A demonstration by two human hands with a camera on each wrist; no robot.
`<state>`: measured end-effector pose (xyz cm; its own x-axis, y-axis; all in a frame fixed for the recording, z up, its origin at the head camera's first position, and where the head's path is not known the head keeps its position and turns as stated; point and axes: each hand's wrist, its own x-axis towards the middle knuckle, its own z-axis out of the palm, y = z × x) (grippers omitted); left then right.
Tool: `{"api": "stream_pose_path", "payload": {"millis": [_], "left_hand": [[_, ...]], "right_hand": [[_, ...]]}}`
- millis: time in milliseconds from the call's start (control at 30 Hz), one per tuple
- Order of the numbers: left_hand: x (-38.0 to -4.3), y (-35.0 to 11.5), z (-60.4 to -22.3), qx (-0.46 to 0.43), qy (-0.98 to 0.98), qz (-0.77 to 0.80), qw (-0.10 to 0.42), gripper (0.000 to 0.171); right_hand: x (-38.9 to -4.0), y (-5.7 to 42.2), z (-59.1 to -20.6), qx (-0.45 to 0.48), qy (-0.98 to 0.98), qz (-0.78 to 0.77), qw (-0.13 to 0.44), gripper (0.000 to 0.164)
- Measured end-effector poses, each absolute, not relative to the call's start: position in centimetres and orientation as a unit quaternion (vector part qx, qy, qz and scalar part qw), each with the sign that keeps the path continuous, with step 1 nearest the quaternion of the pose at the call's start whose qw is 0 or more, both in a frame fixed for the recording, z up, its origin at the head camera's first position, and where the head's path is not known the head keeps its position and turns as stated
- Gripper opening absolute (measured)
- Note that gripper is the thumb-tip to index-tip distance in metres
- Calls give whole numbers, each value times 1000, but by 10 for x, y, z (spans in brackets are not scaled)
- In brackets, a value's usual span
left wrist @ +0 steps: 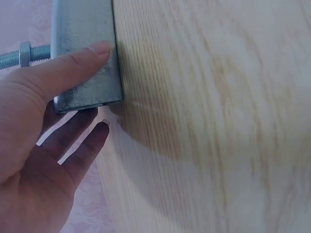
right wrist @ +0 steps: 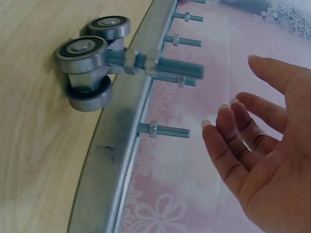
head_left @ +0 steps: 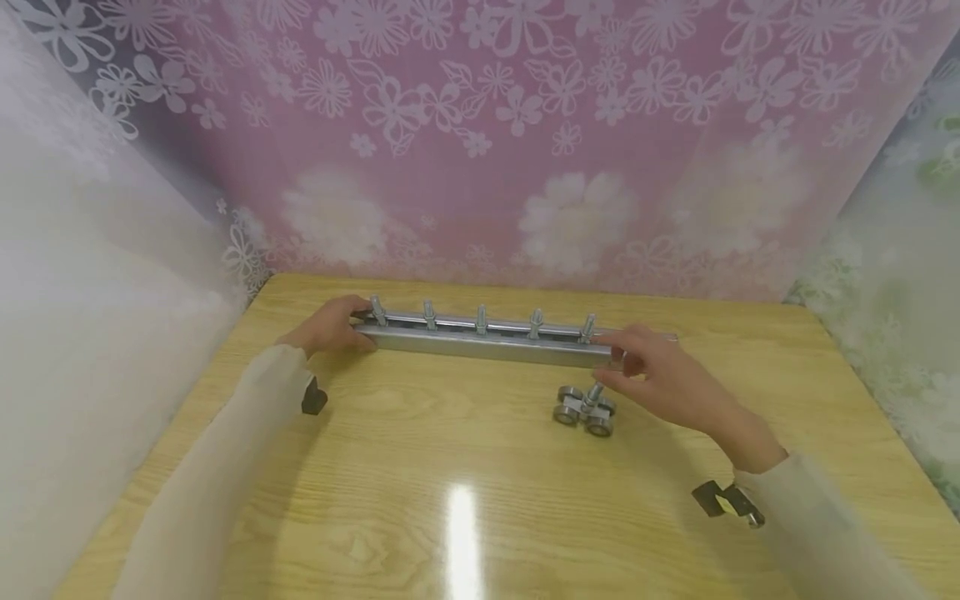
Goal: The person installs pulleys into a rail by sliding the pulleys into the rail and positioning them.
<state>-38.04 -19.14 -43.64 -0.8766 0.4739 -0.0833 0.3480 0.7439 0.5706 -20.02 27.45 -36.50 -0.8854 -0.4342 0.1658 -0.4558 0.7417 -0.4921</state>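
A silver metal channel rail point(head_left: 487, 343) lies across the table, its slot facing up, with several threaded bolts point(head_left: 482, 318) carrying nuts standing out of it. My left hand point(head_left: 333, 325) grips the rail's left end; in the left wrist view its thumb point(left wrist: 80, 65) presses the near face and other fingers reach behind the end. A loose roller trolley point(head_left: 585, 410), with bearing wheels and a bolt, stands in front of the rail's right part. Just above that trolley's bolt is my right hand point(head_left: 660, 379). In the right wrist view its relaxed fingers point(right wrist: 226, 150) are apart from both bolt and rail.
Under everything is a wood-grain table point(head_left: 360, 467), with a bright light reflection near its front middle. A pink flowered cloth point(head_left: 465, 200) hangs behind the table, and pale cloth point(head_left: 82, 275) hangs at the left side. Dark straps sit at both sleeves.
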Motion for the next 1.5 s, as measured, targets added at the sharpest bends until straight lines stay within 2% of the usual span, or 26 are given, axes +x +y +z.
{"api": "stream_pose_path", "payload": {"millis": [167,433,567,700,933,1500], "left_hand": [[-381,-192,-436,213,928,283,111,70],[-379,-193,-440,203,926,293,121,72],[-378,-192,-440,202,926,294,121,72],[-378,-192,-440,202,928,292,117,71],[-378,-193,-441,207,929,288,109,72],[-378,-194,-443,204,925,300,110,73]], "right_hand": [[-198,270,-373,225,-944,242,-1,47],[-194,269,-385,204,-943,262,-24,24],[-193,270,-391,206,-937,280,-32,18],[-195,269,-395,207,-931,299,-36,17],[-195,268,-398,183,-917,347,-74,16],[-198,271,-401,174,-927,322,-82,15]]}}
